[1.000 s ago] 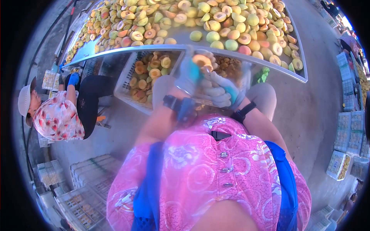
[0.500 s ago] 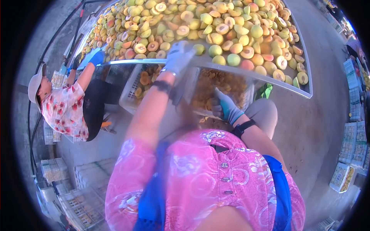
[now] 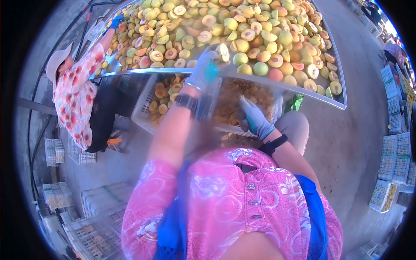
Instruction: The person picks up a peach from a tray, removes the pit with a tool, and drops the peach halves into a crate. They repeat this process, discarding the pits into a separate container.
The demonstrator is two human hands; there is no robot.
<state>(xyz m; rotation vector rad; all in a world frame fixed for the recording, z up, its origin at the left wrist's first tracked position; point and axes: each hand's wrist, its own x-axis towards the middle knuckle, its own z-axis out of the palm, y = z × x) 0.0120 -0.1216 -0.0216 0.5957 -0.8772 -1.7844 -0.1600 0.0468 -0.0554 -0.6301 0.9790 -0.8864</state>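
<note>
I see my left hand (image 3: 207, 69), gloved, up at the near edge of the metal table (image 3: 303, 93), fingers curled round a peach half (image 3: 223, 51) just beside the heap of cut peaches (image 3: 242, 26). My right hand (image 3: 255, 118) hangs lower, over the crate of pits (image 3: 278, 107) under the table; it is blurred and I cannot tell whether it grips anything. A 2nd crate (image 3: 141, 108) beside it holds halves. At far left a co-worker (image 3: 76, 93) rests a blue-gloved hand (image 3: 116, 21) on the table

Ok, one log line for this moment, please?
left hand: grips fruit half at tray edge | right hand: over crate | co-worker: hand on tray
</note>
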